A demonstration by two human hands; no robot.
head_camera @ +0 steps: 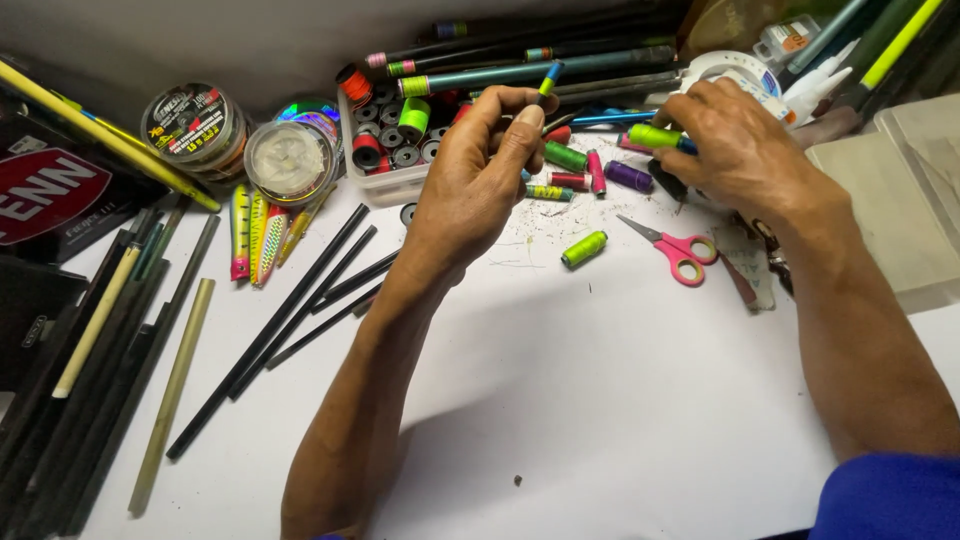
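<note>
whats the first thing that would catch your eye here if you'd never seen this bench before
Two bare hands meet at the centre top: the left hand pinches a thin dark rod with a blue and yellow tip, while the right hand rests on a neon green thread spool. Below them, pink scissors lie open on the white table, and bright fishing lures sit to the left.

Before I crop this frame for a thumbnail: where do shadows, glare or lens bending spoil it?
Head view: even overhead light; soft shadow under the left hand and forearm on the white table; small rainbow glare on the disc beside the line spools; wide-lens bending curves the dark rods at the left edge; centre sharp, right hand crisp.
</note>
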